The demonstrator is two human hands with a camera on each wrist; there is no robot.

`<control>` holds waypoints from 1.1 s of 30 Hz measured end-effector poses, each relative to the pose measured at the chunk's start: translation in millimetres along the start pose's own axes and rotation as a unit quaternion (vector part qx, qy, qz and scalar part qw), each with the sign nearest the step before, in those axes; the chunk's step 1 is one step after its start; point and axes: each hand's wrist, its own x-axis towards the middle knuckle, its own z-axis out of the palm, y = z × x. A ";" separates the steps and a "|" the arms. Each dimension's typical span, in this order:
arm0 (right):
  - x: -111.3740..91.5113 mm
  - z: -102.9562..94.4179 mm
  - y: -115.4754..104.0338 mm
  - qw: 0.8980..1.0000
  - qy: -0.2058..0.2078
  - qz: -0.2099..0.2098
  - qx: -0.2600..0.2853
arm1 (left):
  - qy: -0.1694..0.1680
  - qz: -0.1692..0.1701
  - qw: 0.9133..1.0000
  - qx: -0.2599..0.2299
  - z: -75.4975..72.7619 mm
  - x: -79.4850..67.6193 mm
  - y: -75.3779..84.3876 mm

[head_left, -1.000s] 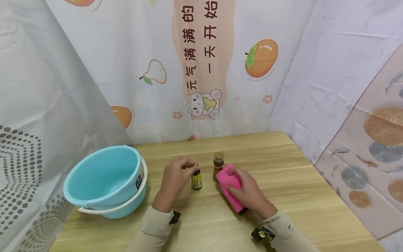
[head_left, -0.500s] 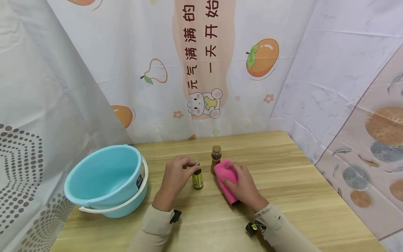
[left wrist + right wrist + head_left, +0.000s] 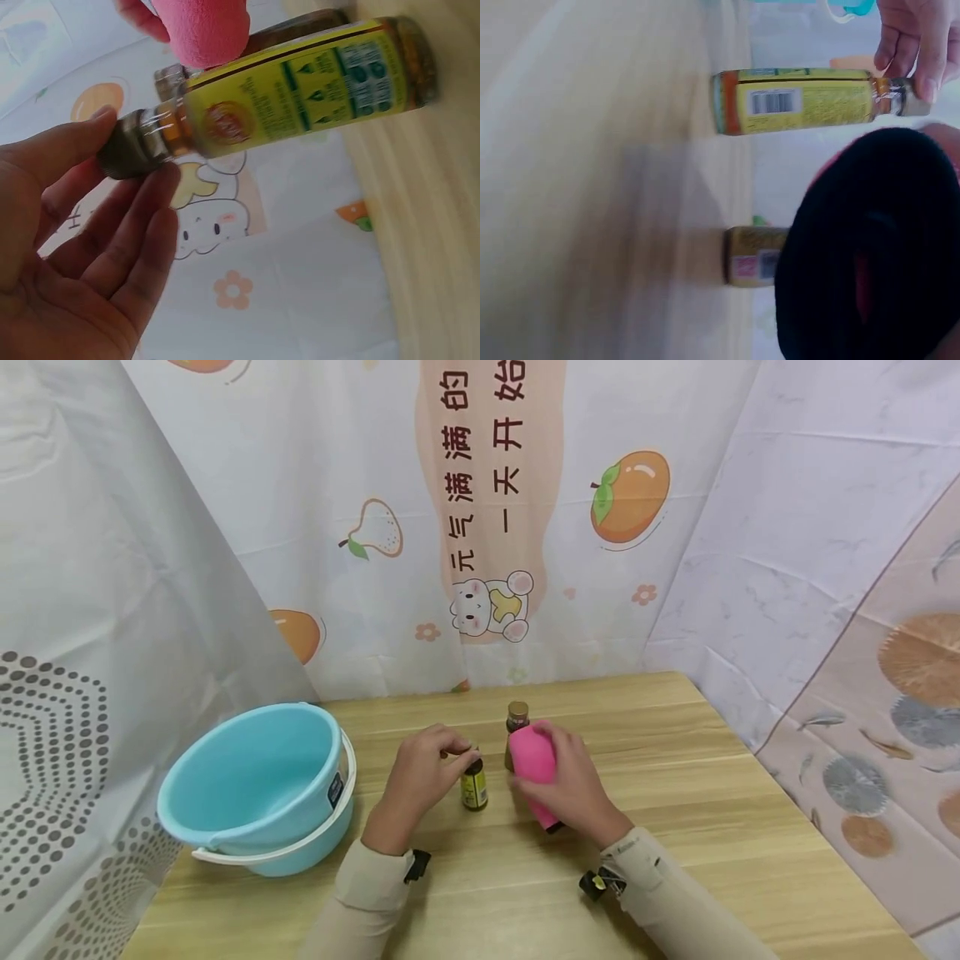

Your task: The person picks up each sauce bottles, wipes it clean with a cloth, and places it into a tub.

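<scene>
My left hand (image 3: 422,770) pinches the dark cap of a small spice bottle with a yellow label (image 3: 474,787), which stands upright on the table. The label's print shows in the left wrist view. With fingers curled round it, my right hand (image 3: 576,783) holds a soft pink roll (image 3: 532,753). Its rounded end (image 3: 206,30) looks fuzzy, and the opposite end (image 3: 817,247) is black and hollow. Just behind the roll stands a second bottle, brown with a gold-brown cap (image 3: 517,710); the pink roll hides much of it.
A light blue bucket (image 3: 255,768) with a white handle (image 3: 247,858) stands at the left of the wooden table (image 3: 690,827). A printed curtain (image 3: 585,610) hangs right behind the table's back edge, with patterned sheets at both sides.
My right hand and the pink roll have moved left and away from me. The brown bottle has moved slightly back with them. My left hand and the yellow-labelled bottle stay in place.
</scene>
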 end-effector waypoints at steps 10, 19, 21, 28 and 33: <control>3.5 -3.1 -14.9 0.998 0.026 -0.056 0.019 | -0.029 -0.016 0.999 -0.003 -2.8 6.6 7.9; 4.8 -2.0 -18.0 0.983 0.043 -0.172 0.044 | -0.029 0.001 0.999 0.029 -0.2 7.1 9.5; 4.8 0.0 -18.3 0.982 0.036 -0.177 0.049 | -0.033 0.008 0.999 0.038 1.4 6.5 9.4; 2.9 7.0 -15.2 0.978 -0.004 -0.195 0.078 | -0.026 0.046 0.998 0.017 14.6 3.8 3.4; -1.5 1.9 -15.9 0.977 -0.114 -0.165 0.070 | -0.006 0.057 0.998 -0.007 22.3 2.9 0.2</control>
